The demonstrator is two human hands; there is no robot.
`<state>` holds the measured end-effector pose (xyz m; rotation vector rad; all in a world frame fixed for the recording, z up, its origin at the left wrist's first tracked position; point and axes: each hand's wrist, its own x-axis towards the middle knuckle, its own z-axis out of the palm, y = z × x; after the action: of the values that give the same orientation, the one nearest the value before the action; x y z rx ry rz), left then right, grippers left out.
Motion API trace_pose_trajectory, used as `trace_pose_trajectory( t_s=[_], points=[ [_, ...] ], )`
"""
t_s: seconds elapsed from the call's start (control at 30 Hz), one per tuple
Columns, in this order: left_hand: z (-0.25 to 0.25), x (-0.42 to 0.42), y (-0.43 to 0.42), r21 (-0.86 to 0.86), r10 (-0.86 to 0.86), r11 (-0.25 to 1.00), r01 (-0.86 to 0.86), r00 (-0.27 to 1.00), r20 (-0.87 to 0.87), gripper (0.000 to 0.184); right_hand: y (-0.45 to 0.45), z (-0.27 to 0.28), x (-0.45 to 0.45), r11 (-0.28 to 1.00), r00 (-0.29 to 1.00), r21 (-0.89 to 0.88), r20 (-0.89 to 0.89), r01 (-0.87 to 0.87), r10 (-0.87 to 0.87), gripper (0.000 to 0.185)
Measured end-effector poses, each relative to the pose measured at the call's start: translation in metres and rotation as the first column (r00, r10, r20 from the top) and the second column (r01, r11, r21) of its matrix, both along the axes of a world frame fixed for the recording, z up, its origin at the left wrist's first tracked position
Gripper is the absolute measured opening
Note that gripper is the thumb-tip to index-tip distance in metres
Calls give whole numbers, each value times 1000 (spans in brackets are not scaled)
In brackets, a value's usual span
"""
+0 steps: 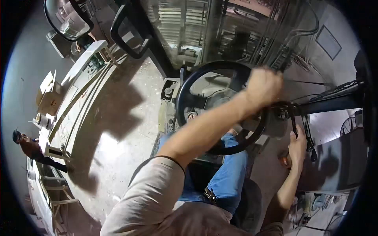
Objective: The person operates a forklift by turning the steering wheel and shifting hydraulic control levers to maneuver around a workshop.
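Observation:
The black steering wheel (182,98) fills the middle of the head view. My left arm reaches across it, and my left hand (264,87) is closed in a fist over the wheel's upper right side, slightly blurred; what it grips is hidden. At the right, my right hand (297,146) is closed around a black control lever (293,122). Another black lever (313,153) stands just right of that hand. Between the wheel and the left edge of the cab sits a small side console (169,92).
Ahead, beyond the windshield, rise the mast and hoses (275,35). Mirrors (130,31) hang at the upper left. A long workbench (78,67) with an open cardboard box (50,100) runs along the left. A person (31,149) is beside it at the far left.

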<state>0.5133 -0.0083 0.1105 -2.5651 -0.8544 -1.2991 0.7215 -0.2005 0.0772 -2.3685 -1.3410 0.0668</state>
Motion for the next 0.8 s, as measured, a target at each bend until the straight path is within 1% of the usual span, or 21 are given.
trace_pose_trajectory(
  t_s=[0.03,0.07,0.1,0.13,0.17,0.2,0.23,0.27,0.3,0.33,0.4,0.43,0.47,0.5,0.53,0.57,0.6,0.63,0.67,0.73,0.8],
  points=[
    [12,-26,16,-120,67,991,-54,991,113,22,-9,0,1,1000,1000,8,-4,-8,8,43],
    [18,-58,19,-219,102,973,-71,986,135,26,-17,1,2,1000,1000,16,-7,-16,16,42],
    [16,-87,18,-121,206,975,-184,957,205,27,-22,1,2,1000,1000,5,-18,-3,3,42],
    [6,-115,13,-130,247,967,-218,925,288,24,-26,3,-1,999,999,13,18,-39,39,42],
    [2,-139,-2,-155,291,954,-255,910,295,28,-32,6,-4,997,996,19,55,-75,74,41],
    [-10,-161,-16,-129,353,935,-331,905,239,25,-33,-5,7,997,998,47,21,-58,57,41],
    [-24,-177,-31,-81,341,940,-332,905,254,22,-35,-17,33,993,994,35,30,-109,108,42],
    [-37,-191,-49,-31,328,943,-332,906,266,19,-37,-26,40,986,986,86,99,-146,137,42],
    [-49,-196,-70,-82,346,938,-336,901,264,17,-39,-30,48,983,985,93,84,-158,151,42],
    [-54,-202,-93,-114,369,929,-352,903,220,16,-41,-34,55,980,984,100,69,-171,165,42],
    [-75,-203,-124,-134,355,935,-330,889,288,14,-40,-37,61,970,978,121,52,-209,204,43],
    [-82,-200,-136,-141,381,924,-355,883,275,13,-41,-34,62,985,988,74,3,-157,157,43],
    [-85,-194,-147,-148,406,913,-379,876,261,13,-40,-46,88,972,976,90,54,-216,212,43],
    [-87,-188,-154,-132,400,917,-377,864,305,16,-38,-44,89,956,959,104,107,-274,263,44],
    [-88,-185,-161,-121,393,919,-375,864,315,19,-39,-41,90,994,989,-1,-102,-109,108,44],
    [-88,-183,-165,-116,405,914,-389,853,328,19,-38,-48,97,984,985,47,-4,-172,173,45],
    [-88,-179,-170,-109,402,915,-390,848,344,20,-41,-51,100,977,979,72,45,-202,199,45],
    [-90,-177,-177,-105,392,920,-379,864,317,22,-45,-54,105,968,970,96,96,-231,222,45],
    [-92,-174,-187,-103,397,917,-385,862,316,22,-49,-49,96,969,977,132,37,-211,208,45],
    [-101,-171,-212,-118,333,943,-312,907,259,23,-59,-44,86,972,985,166,-20,-169,174,44],
    [-106,-172,-240,-132,264,962,-238,935,237,24,-72,-43,73,971,982,153,-18,-185,190,43]
  ],
)
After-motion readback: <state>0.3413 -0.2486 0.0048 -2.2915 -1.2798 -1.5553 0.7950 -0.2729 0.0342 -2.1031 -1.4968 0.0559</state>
